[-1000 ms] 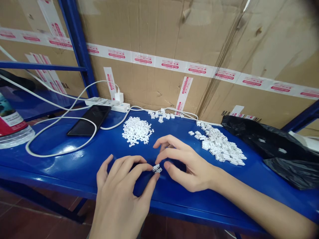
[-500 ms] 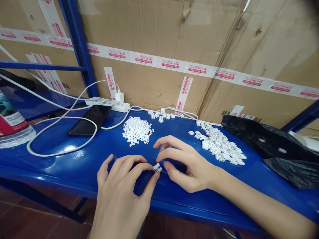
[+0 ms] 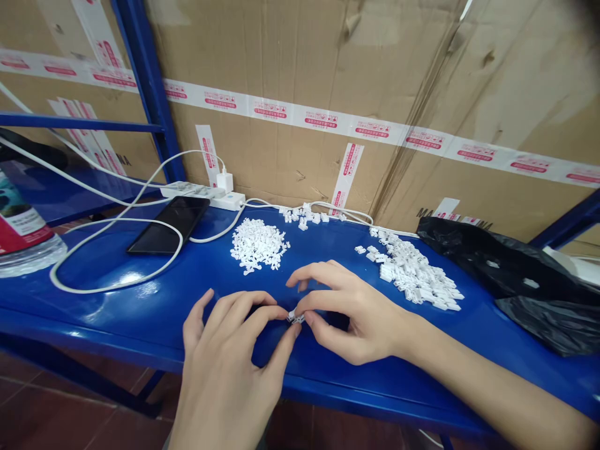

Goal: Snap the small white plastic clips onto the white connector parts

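Between the thumb and index finger of my left hand (image 3: 234, 356) is a small white plastic part (image 3: 294, 318), just above the blue table. My right hand (image 3: 354, 315) has its thumb and index fingertips at the same part's right side, partly covering it; its other fingers are bent above. Beyond the hands lies a pile of small white pieces (image 3: 259, 245). To the right is a larger pile of white rectangular parts (image 3: 417, 272). A smaller group of white parts (image 3: 304, 215) sits at the table's back.
On the left, a black phone (image 3: 169, 226), looping white cable (image 3: 117, 289), power strip (image 3: 201, 192) and bottle (image 3: 25, 231) rest on the blue table (image 3: 117, 322). A black plastic bag (image 3: 510, 269) lies right. Cardboard (image 3: 281, 56) stands behind.
My right thumb and index finger have closed in on the small white part, now covering some of it. My left hand has stayed almost still with its hold.
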Demonstrator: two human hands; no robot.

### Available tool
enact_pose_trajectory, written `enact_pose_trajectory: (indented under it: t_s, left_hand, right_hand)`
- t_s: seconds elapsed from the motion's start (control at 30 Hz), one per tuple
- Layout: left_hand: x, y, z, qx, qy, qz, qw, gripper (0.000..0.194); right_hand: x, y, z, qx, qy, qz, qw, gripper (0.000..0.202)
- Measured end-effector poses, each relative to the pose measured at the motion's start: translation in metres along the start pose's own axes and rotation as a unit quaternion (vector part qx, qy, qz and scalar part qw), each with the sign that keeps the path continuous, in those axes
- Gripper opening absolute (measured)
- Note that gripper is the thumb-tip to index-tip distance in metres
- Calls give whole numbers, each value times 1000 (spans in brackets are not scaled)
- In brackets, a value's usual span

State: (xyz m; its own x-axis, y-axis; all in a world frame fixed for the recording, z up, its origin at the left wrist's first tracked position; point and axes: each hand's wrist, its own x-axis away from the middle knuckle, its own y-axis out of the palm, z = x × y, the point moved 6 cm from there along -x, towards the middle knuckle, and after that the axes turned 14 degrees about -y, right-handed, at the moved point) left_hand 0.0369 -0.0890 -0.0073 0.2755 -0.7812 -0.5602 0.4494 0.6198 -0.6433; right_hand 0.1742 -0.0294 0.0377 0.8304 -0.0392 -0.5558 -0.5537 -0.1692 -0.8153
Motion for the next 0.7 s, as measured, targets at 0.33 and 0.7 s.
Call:
enact_pose_trajectory:
  t_s: [0.33, 0.7]
  left_hand:
    - [1, 3, 2, -17, 9, -5, 1000, 16]
    - [3, -3, -18, 39, -14, -28, 999, 30]
  right_hand:
    - [0, 5, 2, -49, 23, -18, 998, 14]
    - [19, -2, 41, 56, 144, -33, 987, 18]
